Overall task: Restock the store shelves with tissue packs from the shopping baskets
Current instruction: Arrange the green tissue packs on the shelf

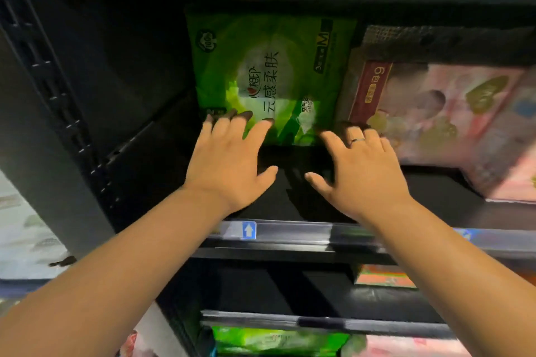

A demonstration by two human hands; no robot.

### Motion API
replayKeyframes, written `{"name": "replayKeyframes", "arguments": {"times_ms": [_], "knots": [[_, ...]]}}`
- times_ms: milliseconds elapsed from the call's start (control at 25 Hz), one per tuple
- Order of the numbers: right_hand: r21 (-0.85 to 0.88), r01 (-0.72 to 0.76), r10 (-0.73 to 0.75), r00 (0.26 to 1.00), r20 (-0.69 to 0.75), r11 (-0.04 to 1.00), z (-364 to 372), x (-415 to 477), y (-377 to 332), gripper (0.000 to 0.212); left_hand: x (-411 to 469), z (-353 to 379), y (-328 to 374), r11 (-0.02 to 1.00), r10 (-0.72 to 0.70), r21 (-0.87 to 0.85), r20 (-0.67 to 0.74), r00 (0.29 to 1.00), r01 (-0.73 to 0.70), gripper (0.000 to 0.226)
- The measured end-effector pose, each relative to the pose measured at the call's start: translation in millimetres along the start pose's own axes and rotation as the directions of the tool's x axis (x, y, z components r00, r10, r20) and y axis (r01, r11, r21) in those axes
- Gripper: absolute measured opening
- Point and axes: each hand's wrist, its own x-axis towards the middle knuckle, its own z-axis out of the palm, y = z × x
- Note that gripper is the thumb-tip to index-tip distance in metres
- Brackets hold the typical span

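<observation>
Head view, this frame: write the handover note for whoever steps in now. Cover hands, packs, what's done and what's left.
The left hand is open, with its fingertips on the near edge of the green pack.
The right hand is open, at the same edge.
The green pack sits on the shelf beside the pink pack.
Done: that pack is shelved.
Left: fill the bare space to its left. The baskets are not in view.

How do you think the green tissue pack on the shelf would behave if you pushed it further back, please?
The green pack has glossy film and would probably slide easily on the smooth dark shelf. Its creased wrapper suggests soft contents, likely denting under the left hand and right hand. Close beside the pink pack, it may rub against it.
</observation>
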Motion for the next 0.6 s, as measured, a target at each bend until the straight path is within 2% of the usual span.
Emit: {"name": "replayKeyframes", "arguments": {"times_ms": [160, 240, 400, 600], "knots": [[0.090, -0.088, 0.095, 0.993, -0.069, 0.992, 5, -62, -1, 0.075, -51, 2, 34, 0.977, 0.072, -0.194, -0.093, 0.993, -0.089, 0.072], [0.086, -0.162, 0.167, 0.984, -0.058, 0.983, 10, -99, 7, 0.074, -75, 9, 53, 0.952, 0.103, -0.275, -0.133, 0.986, -0.136, 0.071], [0.084, -0.303, 0.307, 0.950, -0.047, 0.949, 16, -180, 23, 0.072, -113, 8, 91, 0.901, 0.185, -0.388, -0.064, 0.981, -0.196, 0.069], [0.161, -0.351, 0.359, 0.933, -0.017, 0.922, 26, -274, 49, 0.068, -156, 11, 146, 0.815, 0.321, -0.510, 0.004, 0.947, -0.275, 0.071]]}}
